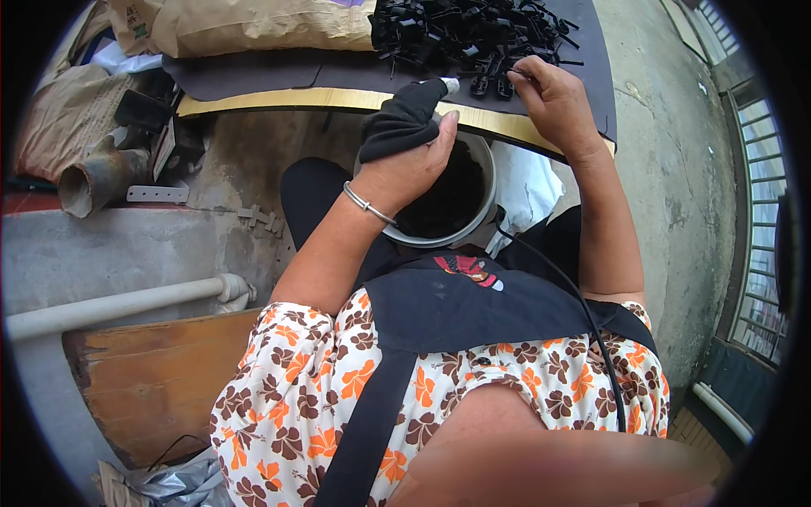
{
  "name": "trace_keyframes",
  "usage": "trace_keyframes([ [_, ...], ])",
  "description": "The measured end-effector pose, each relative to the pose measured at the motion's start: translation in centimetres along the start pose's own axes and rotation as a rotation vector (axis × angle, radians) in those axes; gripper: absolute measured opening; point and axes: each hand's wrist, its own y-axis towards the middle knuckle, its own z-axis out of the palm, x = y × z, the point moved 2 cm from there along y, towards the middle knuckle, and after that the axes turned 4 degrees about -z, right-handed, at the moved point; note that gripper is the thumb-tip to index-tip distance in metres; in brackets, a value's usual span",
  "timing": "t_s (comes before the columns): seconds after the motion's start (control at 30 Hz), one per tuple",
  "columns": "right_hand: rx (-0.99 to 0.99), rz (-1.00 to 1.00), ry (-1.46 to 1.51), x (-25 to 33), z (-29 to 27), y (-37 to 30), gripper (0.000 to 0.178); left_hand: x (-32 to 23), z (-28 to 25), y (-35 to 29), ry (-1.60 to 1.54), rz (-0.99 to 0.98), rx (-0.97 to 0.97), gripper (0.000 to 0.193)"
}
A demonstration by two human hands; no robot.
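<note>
My left hand is over the bucket, just in front of the table edge. Black cloth covers its fingers, a white tip pokes out at the front, and the thumb stands apart; I see nothing held in it. At the table edge my right hand is closed in a pinch on a small dark piece, mostly hidden by the fingers. Beside those fingertips lie a few black plastic parts. Behind them is a large heap of similar black parts, some with thin prongs.
A white-rimmed bucket with dark contents stands between my knees. The dark-covered table has a yellowish front edge. Brown paper sacks lie at its left. A rusty pipe piece, a white pipe and a wooden board are further left.
</note>
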Motion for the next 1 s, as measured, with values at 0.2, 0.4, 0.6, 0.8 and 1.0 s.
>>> trace_keyframes([
  [0.2, -0.047, -0.369, 0.208, 3.1, -1.0, -1.9, 0.017, -1.0, 1.3, 1.7, -0.090, 0.061, -0.042, 0.035],
  [0.4, 0.006, -0.365, 0.376, 4.3, -0.6, -2.6, 0.018, 0.1, 2.2, 1.0, -0.559, -0.238, 0.313, 0.034],
  [0.6, -0.028, -0.466, 0.356, 4.7, -0.6, -2.8, 0.015, -1.4, 1.7, 0.1, -0.903, -0.549, 0.553, 0.031],
  [0.8, -0.024, 0.242, 0.884, 4.7, 0.9, -3.1, 0.013, -1.7, 1.6, -0.1, -0.937, -0.242, 0.412, 0.032],
  [1.0, 0.158, 0.314, 1.004, 3.9, 0.9, -3.1, 0.016, -1.8, 1.5, 0.0, -0.857, -0.313, 0.342, 0.034],
])
